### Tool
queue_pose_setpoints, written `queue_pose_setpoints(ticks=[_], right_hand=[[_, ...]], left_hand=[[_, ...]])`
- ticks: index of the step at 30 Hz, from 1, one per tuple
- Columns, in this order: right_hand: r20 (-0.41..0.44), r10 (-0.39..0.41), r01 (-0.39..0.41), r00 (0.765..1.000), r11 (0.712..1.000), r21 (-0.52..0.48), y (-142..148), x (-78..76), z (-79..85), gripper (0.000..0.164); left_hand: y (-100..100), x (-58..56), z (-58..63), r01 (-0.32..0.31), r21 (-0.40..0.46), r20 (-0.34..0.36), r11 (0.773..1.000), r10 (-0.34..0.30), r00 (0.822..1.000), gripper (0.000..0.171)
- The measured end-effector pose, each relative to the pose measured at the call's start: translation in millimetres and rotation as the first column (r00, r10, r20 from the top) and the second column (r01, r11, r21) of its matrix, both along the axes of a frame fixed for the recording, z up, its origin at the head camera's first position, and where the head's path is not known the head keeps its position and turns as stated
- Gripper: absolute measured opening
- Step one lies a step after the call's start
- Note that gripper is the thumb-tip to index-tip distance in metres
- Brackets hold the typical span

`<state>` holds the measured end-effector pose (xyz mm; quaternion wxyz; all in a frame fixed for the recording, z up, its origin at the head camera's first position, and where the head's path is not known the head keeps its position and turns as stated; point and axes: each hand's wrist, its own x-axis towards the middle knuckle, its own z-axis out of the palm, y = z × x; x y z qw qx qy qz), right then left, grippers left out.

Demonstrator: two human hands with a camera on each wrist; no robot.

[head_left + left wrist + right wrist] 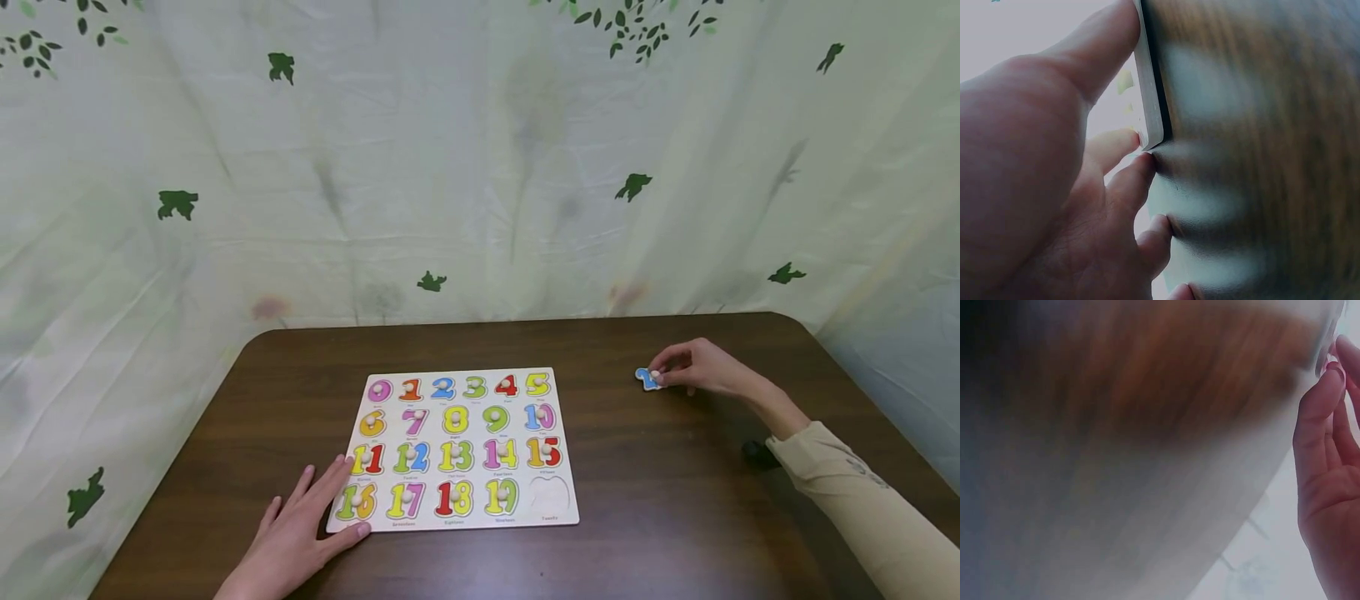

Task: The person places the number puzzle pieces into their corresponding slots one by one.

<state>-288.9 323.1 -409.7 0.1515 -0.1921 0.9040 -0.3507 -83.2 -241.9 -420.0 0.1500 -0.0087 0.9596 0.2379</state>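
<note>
A white number puzzle board (566, 508) lies on the table, filled with colourful knobbed number pieces from 0 to 19. Its bottom-right recess (551, 496) holds no piece. My left hand (296, 529) rests at the board's near-left corner, fingers spread and thumb on the near edge; the left wrist view shows the board's edge (1152, 94) beside the thumb and fingers. Well to the right of the board, my right hand (705, 368) pinches a blue number puzzle piece (645, 379) by its knob. The hand partly hides that piece. In the right wrist view only its edge (1324, 353) appears at the fingertips.
The brown wooden table (480, 567) has rounded far corners. Behind it hangs a pale curtain (480, 167) with leaf prints. A small black object (760, 455) shows beneath my right wrist, by the cream sleeve (847, 492).
</note>
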Motion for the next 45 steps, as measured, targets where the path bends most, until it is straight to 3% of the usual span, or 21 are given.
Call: queue_pose_setpoints(ticks=[10,19,26,32,45], right_hand=[[-0.089,0.003,-0.002,0.996,1.000,0.007,-32,39.4,7.7,0.017],[-0.137,-0.041,0.033,0.990,0.997,-0.066,-63,72.9,24.2,0.014],[-0.081,-0.038,0.029,0.996,0.994,-0.109,-98,100.1,26.9,0.013],[-0.014,0.035,-0.036,0.999,0.992,-0.121,-127,120.8,22.0,0.013],[0.037,0.175,-0.171,0.984,0.980,-0.104,-156,132.6,6.7,0.010]], left_hand=[[-2,0.5,-1.9,-0.013,0.000,0.008,1.000,0.013,1.000,0.105],[-1,2.4,0.8,0.006,0.001,-0.027,1.000,-0.006,1.000,0.101],[0,1.8,0.6,0.005,-0.005,-0.020,1.000,-0.005,1.000,0.101],[1,1.4,1.2,0.007,-0.008,-0.017,1.000,-0.007,1.000,0.101],[0,2.0,-0.3,0.010,-0.009,-0.027,1.000,-0.010,1.000,0.100]])
